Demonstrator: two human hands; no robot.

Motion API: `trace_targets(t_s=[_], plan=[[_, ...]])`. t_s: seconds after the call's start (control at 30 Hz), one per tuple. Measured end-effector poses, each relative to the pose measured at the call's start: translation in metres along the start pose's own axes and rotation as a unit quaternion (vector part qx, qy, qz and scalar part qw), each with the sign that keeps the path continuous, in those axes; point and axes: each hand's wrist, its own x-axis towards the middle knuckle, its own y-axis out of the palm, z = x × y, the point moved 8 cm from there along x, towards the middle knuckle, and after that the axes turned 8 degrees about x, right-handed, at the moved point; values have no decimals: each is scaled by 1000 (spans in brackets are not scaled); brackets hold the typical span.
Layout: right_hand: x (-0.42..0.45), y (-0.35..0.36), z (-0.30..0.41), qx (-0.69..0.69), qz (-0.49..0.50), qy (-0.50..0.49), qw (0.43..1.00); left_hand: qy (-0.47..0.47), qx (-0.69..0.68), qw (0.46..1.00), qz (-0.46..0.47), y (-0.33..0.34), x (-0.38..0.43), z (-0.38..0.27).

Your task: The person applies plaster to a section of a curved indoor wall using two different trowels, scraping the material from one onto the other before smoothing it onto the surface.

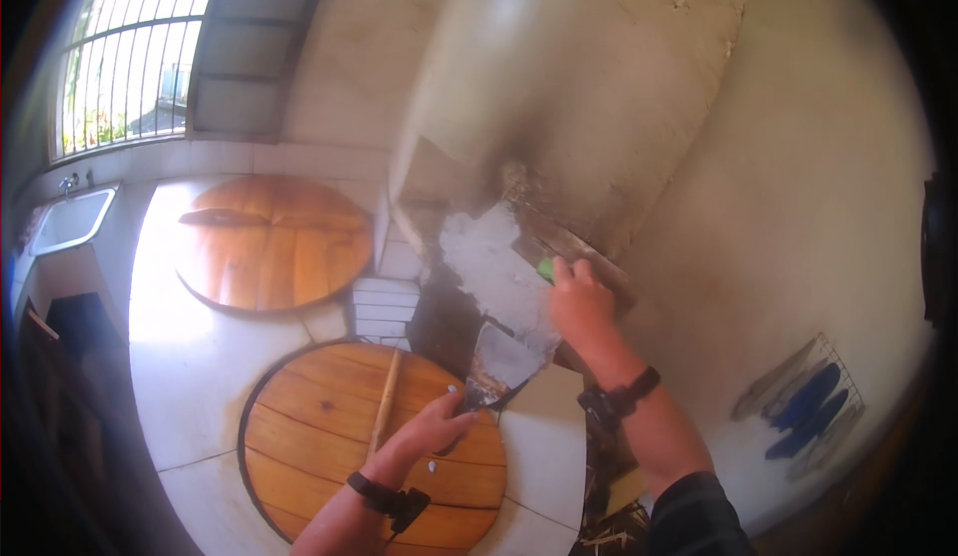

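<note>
My left hand (443, 425) grips the handle of a wide-bladed scraper (490, 376), its blade coated with whitish-grey material. The blade lies over the lower part of a patch of grey-white plaster (486, 256) at the foot of the sooty wall. Up and to the right, my right hand (582, 298) holds a small green object (546, 268), mostly hidden by the fingers, at the plaster's right edge beside a brown board-like strip (572, 245). Both wrists wear black straps with small devices.
Two round wooden lids (299, 256) (322, 421) rest on the white tiled counter (187, 376). White tiled blocks (385, 305) stand between the lids and the plaster. A sink (75, 219) is at the far left. Footwear hangs on a wire rack (838, 369) at right.
</note>
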Motion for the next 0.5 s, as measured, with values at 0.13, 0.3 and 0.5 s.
trace_targets(t_s=[0.13, 0.3, 0.5], plan=[[-9, -26, 3, -2, -2, 25, 1000, 8, 0, 1000, -11, -3, -3, 11], [1, -3, -3, 22, -26, -6, 999, -13, -11, 1000, -3, 2, -9, -1], [24, -8, 17, -9, -42, -1, 999, -15, -12, 1000, -15, -7, -23, -4]])
